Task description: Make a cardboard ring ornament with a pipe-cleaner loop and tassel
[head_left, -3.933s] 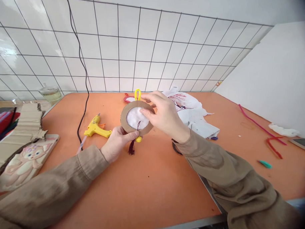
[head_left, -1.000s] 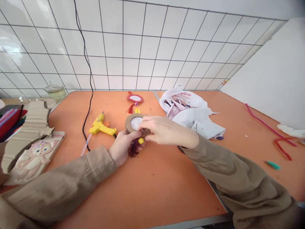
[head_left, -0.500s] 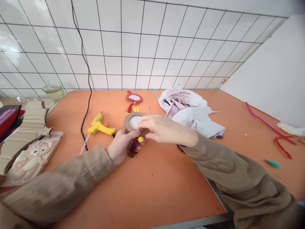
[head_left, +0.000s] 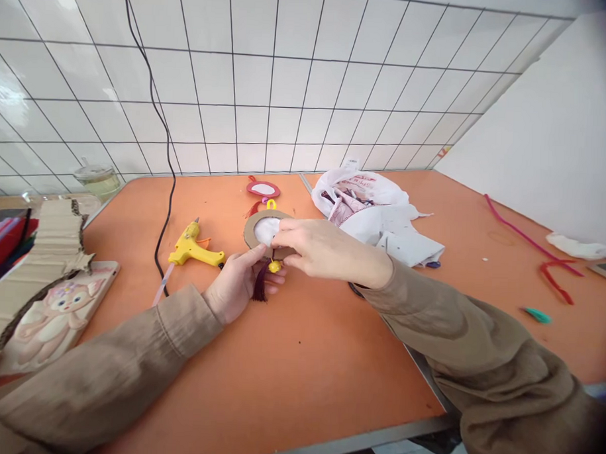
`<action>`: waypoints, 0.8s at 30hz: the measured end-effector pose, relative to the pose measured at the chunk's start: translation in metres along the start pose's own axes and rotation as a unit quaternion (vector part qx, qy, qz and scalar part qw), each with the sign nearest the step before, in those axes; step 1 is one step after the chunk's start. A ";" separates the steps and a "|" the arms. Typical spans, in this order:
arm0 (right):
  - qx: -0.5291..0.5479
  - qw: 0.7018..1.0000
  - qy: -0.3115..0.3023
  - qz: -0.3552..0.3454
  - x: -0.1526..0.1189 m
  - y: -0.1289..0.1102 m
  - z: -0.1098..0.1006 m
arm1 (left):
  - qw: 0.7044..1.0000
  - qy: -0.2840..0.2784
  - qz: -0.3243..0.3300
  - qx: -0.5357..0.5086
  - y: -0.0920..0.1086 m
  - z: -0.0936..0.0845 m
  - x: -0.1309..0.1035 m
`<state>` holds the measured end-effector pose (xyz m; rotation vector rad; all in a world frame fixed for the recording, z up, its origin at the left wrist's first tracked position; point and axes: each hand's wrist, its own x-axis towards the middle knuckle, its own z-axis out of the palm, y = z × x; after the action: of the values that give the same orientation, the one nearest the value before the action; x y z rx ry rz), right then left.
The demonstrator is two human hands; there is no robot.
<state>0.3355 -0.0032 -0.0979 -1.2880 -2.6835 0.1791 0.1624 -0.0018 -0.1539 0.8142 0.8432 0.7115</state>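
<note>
Between my hands is a cardboard ring ornament point(head_left: 252, 233) with a white centre and a yellow loop point(head_left: 270, 204) at its top. A yellow bead point(head_left: 274, 266) and a dark red tassel point(head_left: 260, 283) hang at its lower edge. My left hand point(head_left: 236, 281) grips the ring from below, thumb on its front rim and fingers behind the bead. My right hand point(head_left: 315, 250) is closed at the ring's lower right rim, above the bead; its fingertips hide part of the ring, and what they pinch is too small to make out.
A yellow glue gun point(head_left: 195, 246) lies left of my hands. Behind them is a red oval ornament point(head_left: 263, 189) with a tassel. A white plastic bag point(head_left: 364, 189) stands at back right. Torn cardboard point(head_left: 38, 257) covers part of a bear-figured board point(head_left: 66, 311) at left. Pipe cleaners point(head_left: 524, 231) lie at right.
The view has shifted slightly, so everything sits a little further left and up. Both hands stay on the ring; the bead and tassel show slightly more clearly below it.
</note>
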 end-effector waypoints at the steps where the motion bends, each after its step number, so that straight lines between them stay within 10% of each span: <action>1: -0.009 1.000 0.004 0.004 0.000 0.000 0.000 | 1.000 0.000 0.001 0.004 -0.001 0.000 0.000; 24: -0.158 0.985 0.059 0.021 0.000 -0.009 0.005 | 0.998 0.014 0.045 0.039 0.000 -0.003 0.000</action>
<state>0.3283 -0.0090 -0.1012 -1.3895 -2.6600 -0.3219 0.1600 -0.0010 -0.1549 0.9190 0.8673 0.7741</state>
